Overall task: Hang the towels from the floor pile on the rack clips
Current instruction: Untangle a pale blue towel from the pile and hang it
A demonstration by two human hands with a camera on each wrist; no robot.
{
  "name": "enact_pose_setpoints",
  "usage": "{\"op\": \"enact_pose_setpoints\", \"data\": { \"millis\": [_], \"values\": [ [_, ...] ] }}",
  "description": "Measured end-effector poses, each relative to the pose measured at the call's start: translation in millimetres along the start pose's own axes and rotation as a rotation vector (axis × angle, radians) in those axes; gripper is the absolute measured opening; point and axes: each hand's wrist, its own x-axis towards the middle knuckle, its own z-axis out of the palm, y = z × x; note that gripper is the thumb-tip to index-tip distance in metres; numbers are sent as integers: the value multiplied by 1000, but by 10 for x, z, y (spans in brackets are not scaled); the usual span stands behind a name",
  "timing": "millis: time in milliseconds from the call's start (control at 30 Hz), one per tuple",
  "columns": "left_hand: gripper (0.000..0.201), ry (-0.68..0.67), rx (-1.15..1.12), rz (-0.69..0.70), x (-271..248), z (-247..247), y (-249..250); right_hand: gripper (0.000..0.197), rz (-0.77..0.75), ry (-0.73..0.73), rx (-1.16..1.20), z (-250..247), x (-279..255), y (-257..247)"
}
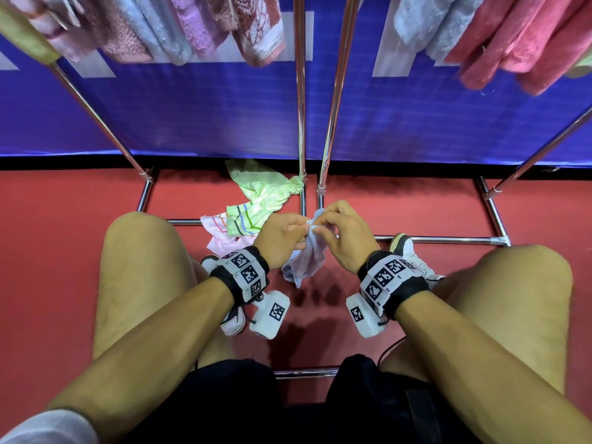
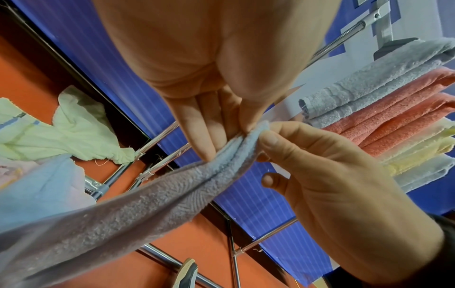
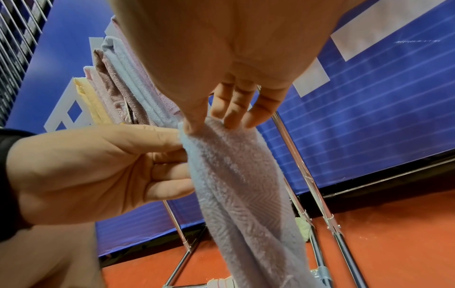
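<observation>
Towels (image 1: 253, 206) lie on the floor beside the blue towel (image 1: 307, 257), which hangs downward, pinched by left hand (image 1: 282, 237) and right hand (image 1: 344, 235) fingers.

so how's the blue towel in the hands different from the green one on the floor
The blue towel is pinched at its top edge by the left hand and right hand and hangs lifted; the green towel lies crumpled on the red floor, untouched. The blue towel is plain with a woven zigzag texture; the green towel has coloured stripes. Neither is on the rack yet.
</observation>
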Motion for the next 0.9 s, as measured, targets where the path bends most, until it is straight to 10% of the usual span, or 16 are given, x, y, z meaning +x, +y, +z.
{"op": "enact_pose_setpoints", "data": {
  "millis": [900],
  "values": [
    [23, -101, 279, 105, -19, -54, -25, 6, 44, 38, 26, -1, -22, 92]
  ]
}}
